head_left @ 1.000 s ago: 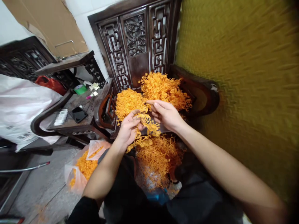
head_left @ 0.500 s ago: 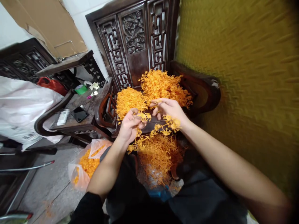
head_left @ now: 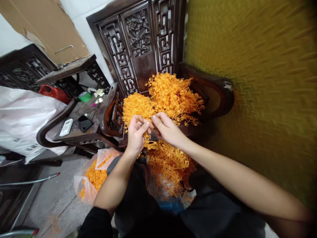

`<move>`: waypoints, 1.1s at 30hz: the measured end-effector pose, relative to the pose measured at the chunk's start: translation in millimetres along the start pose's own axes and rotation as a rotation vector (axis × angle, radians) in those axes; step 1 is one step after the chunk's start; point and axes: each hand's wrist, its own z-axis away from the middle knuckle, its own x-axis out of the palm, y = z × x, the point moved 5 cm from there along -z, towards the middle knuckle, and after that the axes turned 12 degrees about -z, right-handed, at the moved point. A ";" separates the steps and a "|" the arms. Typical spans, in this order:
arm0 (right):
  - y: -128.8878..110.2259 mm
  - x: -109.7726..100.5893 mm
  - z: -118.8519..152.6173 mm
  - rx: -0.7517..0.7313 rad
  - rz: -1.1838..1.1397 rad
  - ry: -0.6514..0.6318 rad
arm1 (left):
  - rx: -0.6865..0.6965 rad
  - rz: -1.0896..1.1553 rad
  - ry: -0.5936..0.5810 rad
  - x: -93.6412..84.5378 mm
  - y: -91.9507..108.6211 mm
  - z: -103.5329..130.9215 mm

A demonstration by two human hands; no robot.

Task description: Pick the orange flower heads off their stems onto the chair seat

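Note:
My left hand [head_left: 137,134] is closed on an orange plastic sprig [head_left: 151,144], which hangs below its fingers. Fingertips almost touching it, my right hand [head_left: 166,129] is pinched at the same spot; what it grips is too small to make out. Just beyond the hands, on the seat of a carved dark wooden chair [head_left: 146,71], lie a left heap of small orange pieces [head_left: 137,107] and a larger right heap of orange sprigs [head_left: 173,96]. Below the hands, between my legs, is a tangle of thin orange stems [head_left: 168,165].
A side table [head_left: 80,130] at the left holds a black phone [head_left: 84,123], a white device [head_left: 66,127] and green tape [head_left: 85,96]. A plastic bag with orange pieces [head_left: 95,177] stands on the floor. A yellow textured surface [head_left: 255,82] rises at the right.
My right hand has moved left and down to meet my left hand, and its fingers have closed. The sprig that stretched under my right wrist now hangs lower, below the hands.

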 end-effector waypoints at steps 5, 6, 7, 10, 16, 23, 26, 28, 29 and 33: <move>-3.8 -9.4 -5.1 -0.133 0.210 0.071 | -0.045 0.034 -0.037 1.2 3.8 2.2; -5.9 -11.9 -6.6 -0.167 0.252 0.101 | -0.060 0.042 -0.054 3.1 3.6 2.4; -7.5 -14.0 -8.2 -0.197 0.290 0.129 | -0.074 0.054 -0.068 5.3 3.3 2.3; -6.2 -19.9 -15.0 -0.234 0.349 0.167 | -0.114 0.100 -0.083 8.9 2.2 1.7; 13.9 -80.4 -39.3 -0.169 0.118 0.431 | -0.016 0.176 0.067 -27.6 25.0 0.0; -0.3 -56.2 -32.5 -0.065 0.024 0.043 | -0.122 0.158 0.148 -40.4 4.8 -11.6; -24.6 -41.3 -21.1 -0.208 0.149 0.103 | -0.110 0.132 0.131 -30.7 -2.7 -13.1; -37.4 -33.9 -15.6 -0.312 0.270 0.141 | -0.087 0.136 0.100 -24.9 -2.3 -12.0; -39.5 -28.3 -13.6 -0.328 0.342 0.122 | -0.073 0.136 0.092 -22.6 -1.1 -11.2; -25.0 -0.8 -5.4 -0.276 0.636 -0.033 | -0.033 0.115 0.118 -17.5 1.9 -7.5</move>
